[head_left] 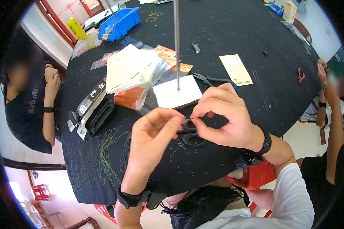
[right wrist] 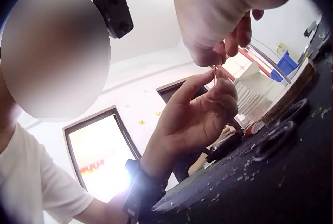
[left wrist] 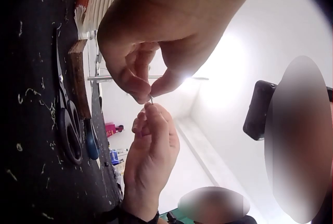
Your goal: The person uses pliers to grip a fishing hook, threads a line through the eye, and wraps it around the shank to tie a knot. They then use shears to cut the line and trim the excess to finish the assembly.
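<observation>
Over the near part of the black table (head_left: 225,152), both hands meet fingertip to fingertip. My left hand (head_left: 151,133) pinches one end of a small, thin, shiny piece (left wrist: 151,99) between thumb and forefinger. On its other side my right hand (head_left: 227,118) pinches it too, with thumb and forefinger forming a ring. Most of the piece is hidden by the fingertips, and I cannot tell its exact kind. Black-handled scissors (head_left: 195,140) lie below the hands. Just beyond stands a white-topped block (head_left: 172,95) with an upright metal rod (head_left: 176,45).
Pliers (head_left: 208,80) lie behind the right hand. Paper packets (head_left: 128,68) cover the left, with tangled green line (head_left: 109,156) nearer. A cream card (head_left: 236,69) and red cutters (head_left: 301,76) lie right; a blue bin (head_left: 122,23) stands far left. People sit on both sides.
</observation>
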Tool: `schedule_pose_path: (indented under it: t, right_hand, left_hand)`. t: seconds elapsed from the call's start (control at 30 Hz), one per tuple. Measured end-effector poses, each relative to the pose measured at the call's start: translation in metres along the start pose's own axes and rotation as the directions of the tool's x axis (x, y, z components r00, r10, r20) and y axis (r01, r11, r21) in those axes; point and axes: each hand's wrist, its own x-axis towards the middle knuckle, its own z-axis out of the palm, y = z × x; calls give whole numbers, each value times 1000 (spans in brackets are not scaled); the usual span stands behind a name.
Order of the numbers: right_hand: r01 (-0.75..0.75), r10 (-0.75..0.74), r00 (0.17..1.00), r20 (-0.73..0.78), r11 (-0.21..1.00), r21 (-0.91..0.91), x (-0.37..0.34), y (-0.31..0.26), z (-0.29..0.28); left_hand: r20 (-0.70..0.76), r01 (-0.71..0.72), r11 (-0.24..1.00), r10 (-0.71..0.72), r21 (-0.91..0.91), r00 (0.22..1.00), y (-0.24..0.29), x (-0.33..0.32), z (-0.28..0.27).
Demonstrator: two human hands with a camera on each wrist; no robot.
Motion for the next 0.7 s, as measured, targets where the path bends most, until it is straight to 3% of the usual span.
schedule_pose_path:
  t: [0.13,0.2,0.33,0.4,0.43,0.5,0.6,0.7]
  right_hand:
    - [-34,33,999,35,999,6,3,1,-2]
    - [-4,5,1000,16,999,-46,5,-2,-8]
    - [-35,43,998,50,987,-154,4,-9,-27]
    - [-65,74,996,53,986,-152,4,-8,-45]
    - [-86,93,994,62,991,-107,4,-7,-53]
    - [-100,107,990,90,992,-82,4,-6,-73]
    - [-122,122,988,97,992,-12,6,-13,-97]
    - [-100,110,990,91,989,-107,8,-17,-121]
  left_hand:
    - [-159,-158,970,129,-186,979,-1,2,0]
    - [-147,-183,951,150,-250,978,-2,3,-4]
    - [-71,-255,936,245,-243,967,-7,3,-11]
    - [34,-237,928,257,-289,966,-7,4,-10]
    - [43,-238,925,262,-295,964,-5,4,-9]
    - [198,-140,942,207,-304,958,-3,2,-9]
    - [285,-173,956,239,-238,928,-5,1,-10]
    - [272,-181,958,239,-222,932,-6,2,-11]
